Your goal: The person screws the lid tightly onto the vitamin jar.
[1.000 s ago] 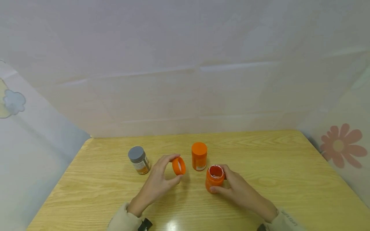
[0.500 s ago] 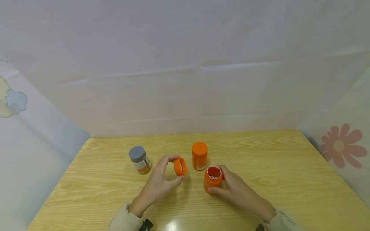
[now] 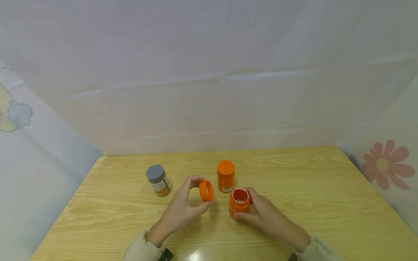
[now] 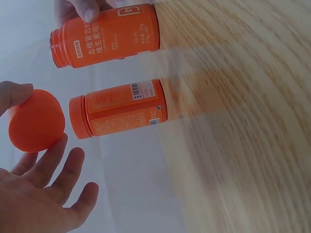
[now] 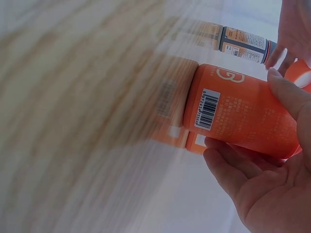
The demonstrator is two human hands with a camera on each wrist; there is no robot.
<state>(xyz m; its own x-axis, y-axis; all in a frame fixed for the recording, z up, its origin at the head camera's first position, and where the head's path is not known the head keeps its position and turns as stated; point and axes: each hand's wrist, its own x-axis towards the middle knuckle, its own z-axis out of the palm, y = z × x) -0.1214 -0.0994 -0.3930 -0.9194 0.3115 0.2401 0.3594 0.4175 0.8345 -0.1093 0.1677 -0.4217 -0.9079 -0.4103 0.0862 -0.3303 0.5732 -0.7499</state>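
Between thumb and fingers my left hand (image 3: 181, 206) pinches an orange screw cap (image 3: 206, 191), tilted so its hollow inside faces right, above the table. My right hand (image 3: 269, 212) grips an uncapped orange supplement bottle (image 3: 239, 208) round its side. That bottle stands upright, its mouth rimmed with white seal scraps. In the left wrist view the cap (image 4: 38, 121) is apart from both bottles. The right wrist view shows a barcode label on the held bottle (image 5: 238, 109), with the thumb on one side and fingers on the other.
A capped orange bottle (image 3: 225, 176) stands just behind the two hands. To the left stands a bottle with a grey lid (image 3: 158, 180). All are on a wood-grain table (image 3: 310, 181), with a pale sheet (image 3: 209, 90) hanging behind.
My left hand has shifted slightly right with the cap, whose angle has turned a little. The uncapped bottle in my right hand has moved slightly left, narrowing the gap.
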